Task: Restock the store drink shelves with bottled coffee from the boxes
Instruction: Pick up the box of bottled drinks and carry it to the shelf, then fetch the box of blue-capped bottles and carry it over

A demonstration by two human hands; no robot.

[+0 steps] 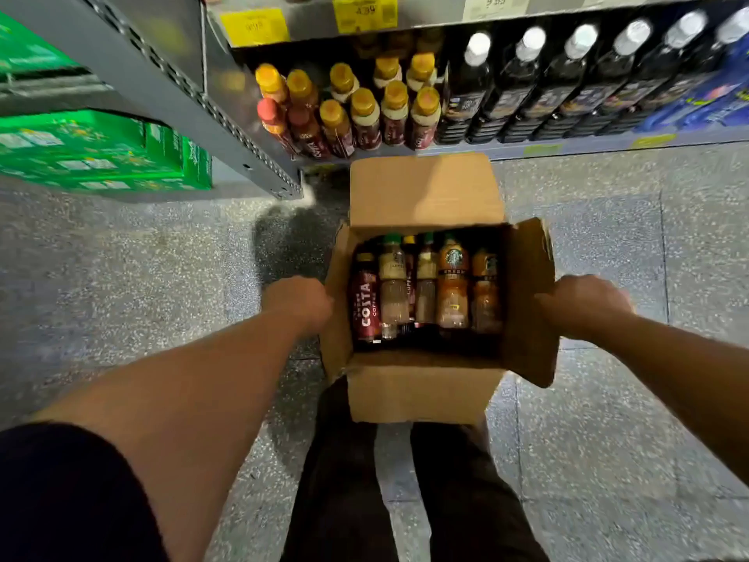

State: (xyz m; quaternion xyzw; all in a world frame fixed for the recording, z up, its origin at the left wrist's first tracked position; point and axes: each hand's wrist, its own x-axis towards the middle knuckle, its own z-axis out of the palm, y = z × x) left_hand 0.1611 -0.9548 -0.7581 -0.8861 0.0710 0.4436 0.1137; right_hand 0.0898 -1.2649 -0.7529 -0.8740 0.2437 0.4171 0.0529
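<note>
An open cardboard box [421, 393] hangs in front of my legs, flaps spread. Inside it lie several coffee bottles: a red Costa bottle [364, 308] at the left, pale and brown Starbucks bottles [452, 290] to its right. My left hand [300, 302] grips the box's left side flap, fingers curled around the cardboard. At the right flap, my right hand [583, 304] holds the edge the same way. Ahead, the low shelf [575, 148] carries yellow-capped Costa bottles [364, 111] in rows.
Tall black bottles with white caps [527, 87] fill the shelf to the right, then blue packs. Green cartons [101, 152] sit stacked at the left beyond a grey shelf upright [210, 111]. Yellow price tags [364, 12] hang above. Speckled floor surrounds the box.
</note>
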